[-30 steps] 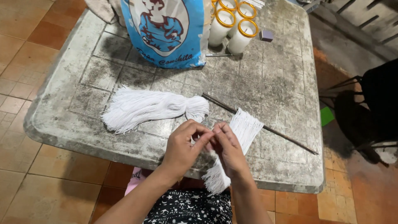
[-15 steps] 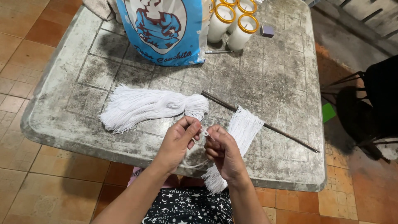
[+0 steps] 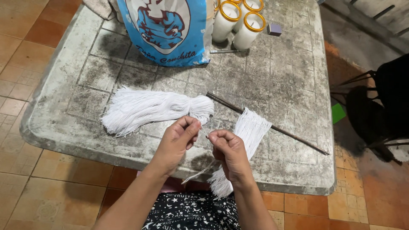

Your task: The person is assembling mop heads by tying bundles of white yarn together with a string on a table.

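weathered grey stone table [image 3: 289, 85] fills most of the frame, with orange floor tiles around it and a dark chair at the right edge. my left hand [image 3: 177, 138] and my right hand [image 3: 228, 151] meet at the lower middle, just over the near edge of the table. both are pinched closed, thumb against fingertips, on one thin white string [image 3: 204, 133] that runs taut between them; a loose length of it trails down below my hands toward my lap.

to do this well, i judge i should keep the pinch tight on that single strand, hold it level and away from the piles, and draw it slowly so it does not snag its neighbours.

the string is bright white, fine and limp, like cotton wick. it seems to come from the flat fan of strings [image 3: 251, 127] just right of my hands, which lies over a thin dark rod [image 3: 272, 127] running diagonally across the table and hangs off the near edge. a bigger tied bundle of strings [image 3: 153, 108] lies left of centre, frayed ends pointing left.

at the top of the frame stand a blue and white plastic bag [image 3: 164, 30] and white candles in glasses with yellow rims [image 3: 240, 25].
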